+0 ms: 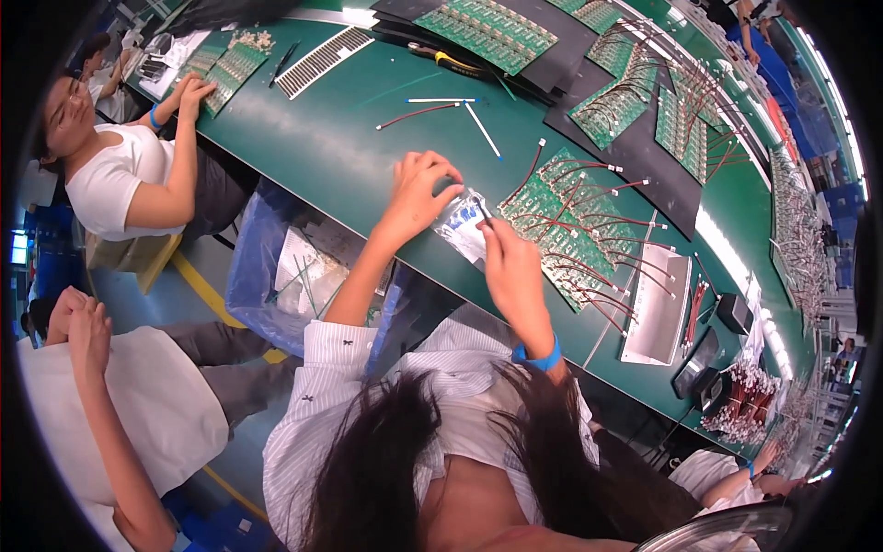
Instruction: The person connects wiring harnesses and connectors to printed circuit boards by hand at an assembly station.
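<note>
A small silver foil bag (457, 241) with bits of blue on it lies at the near edge of the green bench, in front of me. My left hand (421, 195) pinches its upper left edge between thumb and curled fingers. My right hand (513, 269) is closed on a thin dark tool (485, 213), whose end reaches over the bag; its exact kind is too small to make out. Just right of the bag lies a panel of green circuit boards (570, 221), with many red and black wire leads standing off it. My right wrist wears a blue band.
White-and-blue sticks (483, 131) and a red wire (416, 116) lie beyond my hands. Yellow-black cutters (445, 60) rest farther back near more board panels (487, 35). A white tray (658, 308) stands right. Left below is a blue-lined bin (262, 267); a co-worker (138, 175) handles boards.
</note>
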`<state>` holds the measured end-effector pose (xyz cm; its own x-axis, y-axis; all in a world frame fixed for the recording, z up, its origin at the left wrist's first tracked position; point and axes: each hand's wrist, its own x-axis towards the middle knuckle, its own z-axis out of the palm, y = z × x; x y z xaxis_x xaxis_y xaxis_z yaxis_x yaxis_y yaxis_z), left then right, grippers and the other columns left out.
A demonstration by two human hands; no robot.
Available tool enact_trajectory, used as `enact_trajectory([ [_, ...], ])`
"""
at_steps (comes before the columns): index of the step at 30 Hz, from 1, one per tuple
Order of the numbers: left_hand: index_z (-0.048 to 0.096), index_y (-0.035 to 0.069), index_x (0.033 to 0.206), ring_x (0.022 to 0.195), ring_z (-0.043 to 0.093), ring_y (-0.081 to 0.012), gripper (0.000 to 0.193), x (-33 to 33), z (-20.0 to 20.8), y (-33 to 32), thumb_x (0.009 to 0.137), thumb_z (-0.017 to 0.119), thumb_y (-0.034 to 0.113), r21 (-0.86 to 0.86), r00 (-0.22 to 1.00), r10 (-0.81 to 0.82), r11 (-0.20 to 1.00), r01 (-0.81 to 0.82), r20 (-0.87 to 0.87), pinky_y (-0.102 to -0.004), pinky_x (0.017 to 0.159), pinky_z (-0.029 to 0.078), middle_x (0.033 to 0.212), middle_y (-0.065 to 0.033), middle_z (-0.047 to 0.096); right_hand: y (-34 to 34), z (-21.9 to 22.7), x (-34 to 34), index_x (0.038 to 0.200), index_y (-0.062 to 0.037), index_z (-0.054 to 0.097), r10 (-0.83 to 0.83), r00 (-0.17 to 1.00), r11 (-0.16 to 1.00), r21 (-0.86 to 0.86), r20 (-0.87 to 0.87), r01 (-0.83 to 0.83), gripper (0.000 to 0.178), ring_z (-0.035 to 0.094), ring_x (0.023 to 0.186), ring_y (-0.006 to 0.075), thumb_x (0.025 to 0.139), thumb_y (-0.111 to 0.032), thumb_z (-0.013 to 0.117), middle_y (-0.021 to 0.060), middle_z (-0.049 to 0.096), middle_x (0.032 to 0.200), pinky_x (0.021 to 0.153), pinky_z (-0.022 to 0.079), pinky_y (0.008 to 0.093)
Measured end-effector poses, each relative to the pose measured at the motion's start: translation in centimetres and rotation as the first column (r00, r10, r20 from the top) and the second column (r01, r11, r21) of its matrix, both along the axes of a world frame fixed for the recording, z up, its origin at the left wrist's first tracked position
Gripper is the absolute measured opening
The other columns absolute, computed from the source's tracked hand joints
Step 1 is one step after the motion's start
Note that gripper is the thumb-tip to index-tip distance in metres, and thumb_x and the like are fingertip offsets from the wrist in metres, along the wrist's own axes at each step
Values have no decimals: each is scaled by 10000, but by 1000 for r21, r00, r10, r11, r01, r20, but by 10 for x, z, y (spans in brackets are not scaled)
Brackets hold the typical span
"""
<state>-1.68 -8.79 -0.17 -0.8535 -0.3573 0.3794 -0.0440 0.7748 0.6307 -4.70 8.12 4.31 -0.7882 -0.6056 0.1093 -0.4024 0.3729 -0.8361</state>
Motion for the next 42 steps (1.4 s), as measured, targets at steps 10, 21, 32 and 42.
enact_trajectory([
  [10,537,-18,774,572,528,-135,87,5,10,-1,752,562,62,405,996,-31,915,-6,84,-264,540,420,640,-104,560,-23,-22,-5,684,13,557,121,931,895,444,-344,48,98,582,570,329,684,-60,492,181,571,612,522,455,413],
  [21,500,-5,738,736,504,-348,160,14,6,-5,779,523,148,-34,979,-127,990,133,158,-419,686,385,717,-171,543,-26,-15,-5,650,6,578,190,927,853,521,-323,6,93,592,565,306,635,-46,503,175,576,610,509,467,388],
  [32,514,19,782,743,495,-310,118,12,5,15,797,475,129,-349,974,22,935,60,226,-390,683,382,725,-153,531,-33,-22,-5,651,-6,568,245,891,856,517,-383,-14,70,600,553,278,633,-50,516,153,583,596,482,468,361],
  [42,517,45,765,736,498,-291,97,8,3,4,773,519,142,-374,983,26,926,45,181,-366,670,388,705,-138,524,-31,-19,-3,706,11,539,228,914,859,511,-336,-27,87,604,545,271,639,-38,511,146,584,580,471,467,359],
])
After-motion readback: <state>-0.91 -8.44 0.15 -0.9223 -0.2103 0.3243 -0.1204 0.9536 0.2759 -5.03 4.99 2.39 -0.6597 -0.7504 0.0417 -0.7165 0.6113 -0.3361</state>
